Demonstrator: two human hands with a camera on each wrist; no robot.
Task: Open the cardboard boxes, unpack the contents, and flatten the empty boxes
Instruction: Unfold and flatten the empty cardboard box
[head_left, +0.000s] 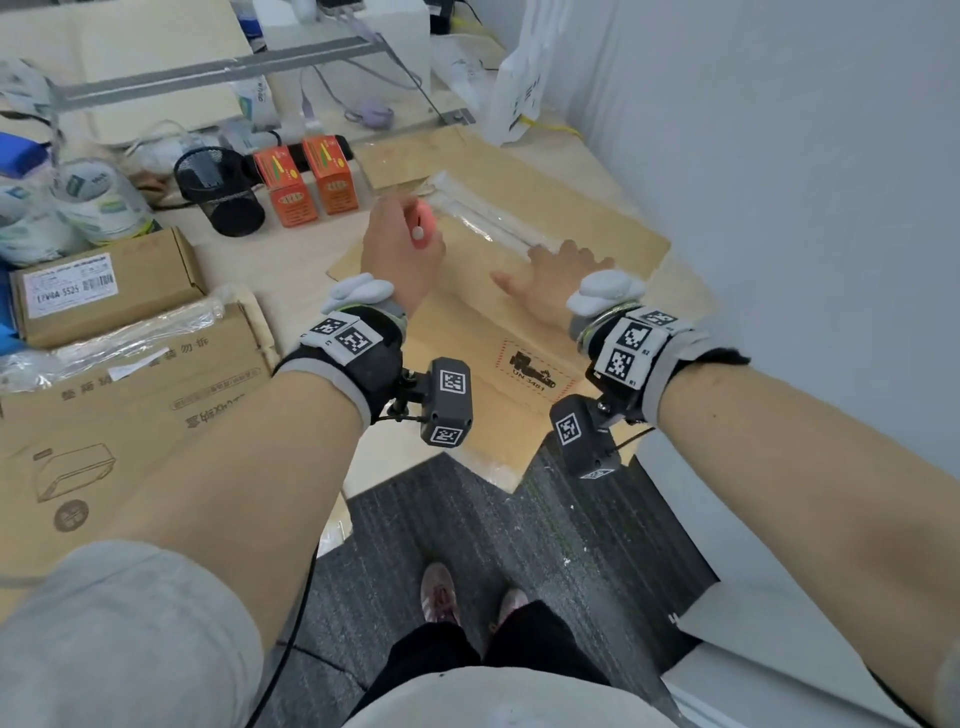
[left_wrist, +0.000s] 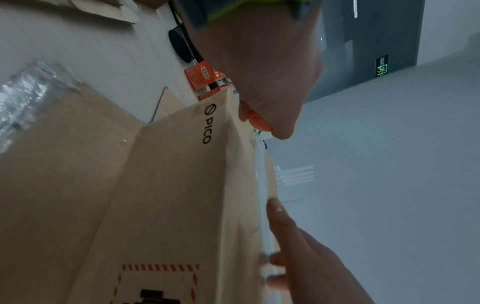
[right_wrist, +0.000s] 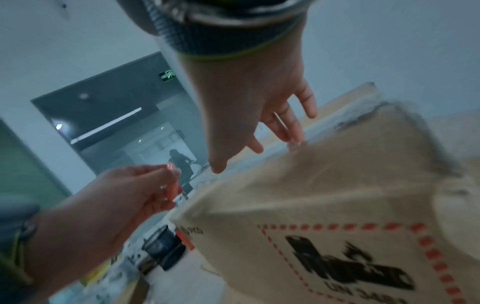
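A large brown cardboard box (head_left: 467, 322) with a UN 3481 label stands at the desk's near edge, a clear tape seam (head_left: 483, 218) running along its top. My left hand (head_left: 402, 244) grips a pink box cutter (head_left: 423, 223) at the left end of that seam. The left wrist view shows the cutter (left_wrist: 257, 121) in the left hand (left_wrist: 262, 82), just above the box's (left_wrist: 168, 185) upper corner. My right hand (head_left: 550, 278) lies flat on the box top, its straight fingers reaching the tape. In the right wrist view the right hand (right_wrist: 249, 107) rests on the box (right_wrist: 324, 185).
Two small orange boxes (head_left: 306, 184) and a black mesh pen holder (head_left: 221, 189) stand left of the box. A labelled small carton (head_left: 109, 286) and flattened cardboard (head_left: 130, 405) lie at the left. A white wall runs close along the right, with carpet (head_left: 467, 519) below.
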